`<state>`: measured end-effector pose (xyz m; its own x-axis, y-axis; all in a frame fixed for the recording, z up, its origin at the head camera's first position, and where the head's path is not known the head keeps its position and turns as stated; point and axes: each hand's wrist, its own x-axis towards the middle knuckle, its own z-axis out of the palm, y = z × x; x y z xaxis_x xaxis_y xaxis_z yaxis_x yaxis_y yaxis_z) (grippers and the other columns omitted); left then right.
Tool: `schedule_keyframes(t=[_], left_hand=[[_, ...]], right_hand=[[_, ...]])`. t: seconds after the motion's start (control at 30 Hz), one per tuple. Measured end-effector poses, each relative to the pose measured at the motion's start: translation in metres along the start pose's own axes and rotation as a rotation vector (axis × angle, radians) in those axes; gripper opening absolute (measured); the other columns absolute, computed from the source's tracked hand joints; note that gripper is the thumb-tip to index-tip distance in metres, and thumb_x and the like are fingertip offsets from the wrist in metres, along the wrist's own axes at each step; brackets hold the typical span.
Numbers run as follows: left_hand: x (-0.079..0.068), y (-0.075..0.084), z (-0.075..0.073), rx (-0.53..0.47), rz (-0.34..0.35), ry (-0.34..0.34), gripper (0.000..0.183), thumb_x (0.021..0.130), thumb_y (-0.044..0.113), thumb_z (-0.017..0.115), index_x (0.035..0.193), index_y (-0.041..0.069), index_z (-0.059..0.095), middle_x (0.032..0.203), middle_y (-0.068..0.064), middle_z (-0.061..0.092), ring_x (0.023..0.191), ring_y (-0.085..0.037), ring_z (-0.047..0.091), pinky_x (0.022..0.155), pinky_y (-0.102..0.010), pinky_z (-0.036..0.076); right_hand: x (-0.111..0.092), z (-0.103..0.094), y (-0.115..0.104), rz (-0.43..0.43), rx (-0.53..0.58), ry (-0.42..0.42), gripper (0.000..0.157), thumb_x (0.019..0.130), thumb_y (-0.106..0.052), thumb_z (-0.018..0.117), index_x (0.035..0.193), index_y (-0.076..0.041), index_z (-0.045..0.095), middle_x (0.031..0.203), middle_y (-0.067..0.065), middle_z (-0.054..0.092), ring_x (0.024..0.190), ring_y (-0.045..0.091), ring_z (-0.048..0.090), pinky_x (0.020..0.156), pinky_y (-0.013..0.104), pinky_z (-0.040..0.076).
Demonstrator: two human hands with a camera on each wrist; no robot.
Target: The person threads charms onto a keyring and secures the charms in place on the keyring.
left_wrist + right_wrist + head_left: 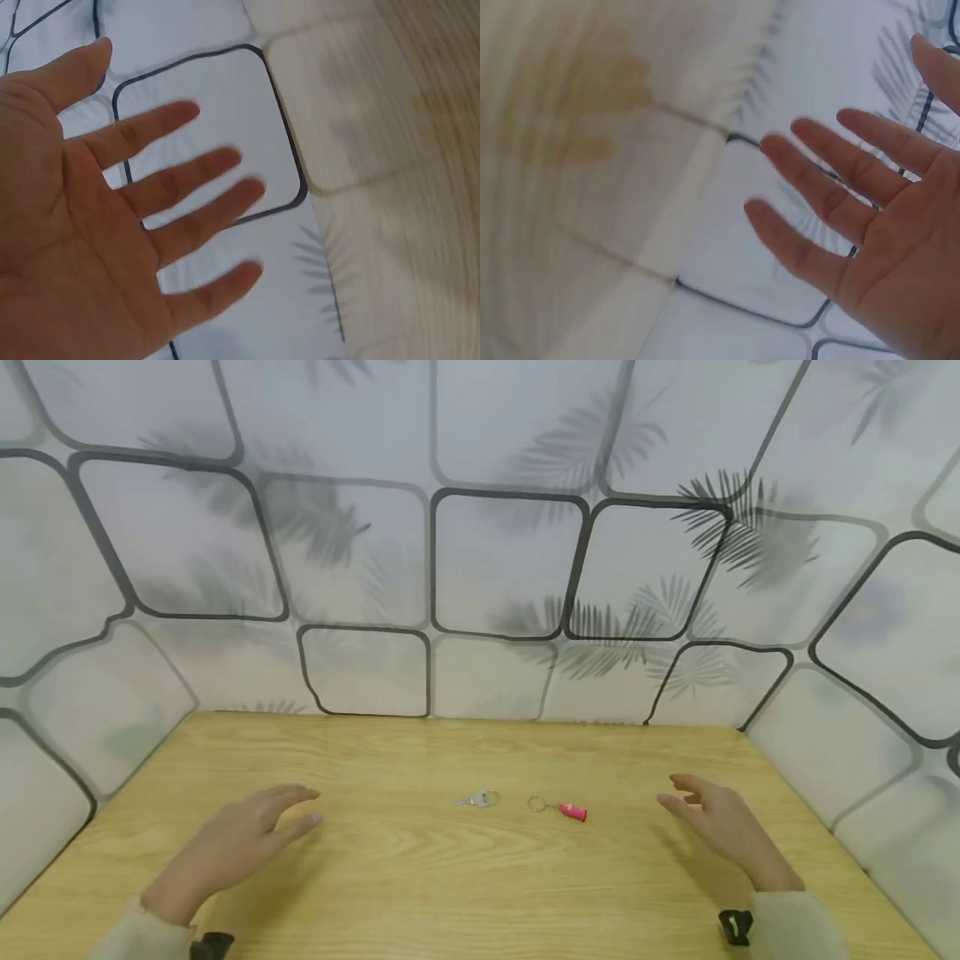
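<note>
A silver key (480, 798) with a small ring at its right end lies flat near the middle of the wooden table (450, 893). Just right of it lies a pink keychain charm (573, 812), its chain and split ring pointing left toward the key. Over the left part of the table hovers my left hand (247, 835), fingers extended and nothing in it. My right hand (712, 822) is held above the right part, nearest the pink charm but apart from it. Both wrist views show spread fingers and bare palms, the left palm (97, 225) and the right palm (907, 247).
Behind the table rises a pale wall covering (495, 560) with dark rounded outlines and grey leaf prints. It continues along the left and right sides. Black straps (736, 927) sit at both wrists, beside light sleeves (795, 927).
</note>
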<state>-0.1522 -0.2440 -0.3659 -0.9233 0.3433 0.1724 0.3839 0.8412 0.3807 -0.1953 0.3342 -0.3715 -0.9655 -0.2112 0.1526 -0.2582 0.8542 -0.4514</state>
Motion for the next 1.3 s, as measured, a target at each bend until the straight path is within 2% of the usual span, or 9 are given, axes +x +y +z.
schedule_keyframes(t=[0.07,0.13,0.27,0.4,0.67,0.8,1.0,1.13,1.3], left_hand=[[0.005,0.001,-0.002,-0.156,0.004,-0.054,0.046,0.107,0.034,0.054,0.131,-0.005,0.062,0.129,-0.027,0.062,0.109,-0.045,0.063,0.086,-0.062,0.052],[0.010,0.001,-0.003,-0.266,-0.001,-0.088,0.045,0.108,0.030,0.051,0.132,-0.007,0.061,0.128,-0.026,0.063,0.110,-0.044,0.063,0.086,-0.061,0.052],[0.019,0.000,-0.002,-0.397,-0.027,-0.107,0.047,0.110,0.028,0.047,0.134,-0.010,0.057,0.127,-0.026,0.064,0.111,-0.041,0.063,0.090,-0.060,0.051],[0.027,-0.003,0.000,-0.492,-0.042,-0.124,0.045,0.110,0.028,0.045,0.134,-0.009,0.058,0.123,-0.023,0.066,0.109,-0.036,0.064,0.091,-0.058,0.052],[0.042,-0.003,0.015,-0.595,-0.039,-0.168,0.045,0.111,0.027,0.044,0.133,-0.011,0.057,0.126,-0.025,0.063,0.110,-0.037,0.064,0.094,-0.058,0.049],[0.048,-0.002,0.024,-0.657,-0.071,-0.211,0.049,0.111,0.029,0.042,0.134,-0.012,0.055,0.128,-0.027,0.062,0.113,-0.040,0.063,0.096,-0.059,0.048],[0.058,0.003,0.031,-0.742,-0.089,-0.250,0.052,0.111,0.030,0.043,0.135,-0.015,0.052,0.131,-0.030,0.059,0.117,-0.044,0.060,0.097,-0.056,0.049],[0.064,0.008,0.035,-0.748,-0.085,-0.268,0.052,0.110,0.030,0.043,0.135,-0.015,0.052,0.129,-0.030,0.060,0.116,-0.044,0.060,0.095,-0.053,0.051],[0.074,0.015,0.039,-0.764,-0.080,-0.279,0.054,0.111,0.033,0.042,0.139,-0.012,0.051,0.132,-0.028,0.059,0.118,-0.042,0.059,0.094,-0.051,0.052]], right_hand=[[0.006,0.000,-0.007,-0.024,0.063,0.009,0.049,0.103,-0.026,0.061,0.129,0.016,0.058,0.123,0.033,0.063,0.099,0.043,0.068,0.082,0.057,0.055],[0.013,0.000,-0.013,-0.030,0.120,-0.004,0.044,0.102,-0.023,0.063,0.126,0.014,0.061,0.119,0.029,0.066,0.097,0.038,0.069,0.079,0.052,0.057],[0.024,0.001,-0.020,-0.011,0.263,-0.102,0.045,0.103,-0.021,0.061,0.129,0.016,0.057,0.118,0.028,0.067,0.098,0.036,0.069,0.077,0.046,0.059],[0.030,0.001,-0.022,0.017,0.398,-0.223,0.049,0.104,-0.019,0.058,0.132,0.020,0.050,0.122,0.032,0.064,0.101,0.037,0.069,0.080,0.049,0.059],[0.033,0.004,-0.019,0.059,0.529,-0.340,0.055,0.105,-0.022,0.058,0.138,0.019,0.045,0.133,0.034,0.057,0.112,0.040,0.064,0.088,0.052,0.056],[0.037,0.008,-0.019,0.073,0.587,-0.346,0.056,0.106,-0.023,0.057,0.140,0.018,0.043,0.137,0.034,0.054,0.117,0.040,0.060,0.090,0.051,0.055],[0.043,0.015,-0.022,0.075,0.639,-0.363,0.055,0.105,-0.023,0.058,0.139,0.018,0.045,0.136,0.034,0.054,0.116,0.038,0.061,0.089,0.049,0.056],[0.046,0.020,-0.025,0.071,0.654,-0.398,0.056,0.105,-0.025,0.058,0.139,0.018,0.044,0.138,0.034,0.052,0.117,0.039,0.060,0.089,0.049,0.056],[0.049,0.021,-0.031,0.078,0.677,-0.391,0.057,0.105,-0.023,0.057,0.140,0.018,0.042,0.138,0.035,0.052,0.119,0.040,0.059,0.089,0.049,0.056]])
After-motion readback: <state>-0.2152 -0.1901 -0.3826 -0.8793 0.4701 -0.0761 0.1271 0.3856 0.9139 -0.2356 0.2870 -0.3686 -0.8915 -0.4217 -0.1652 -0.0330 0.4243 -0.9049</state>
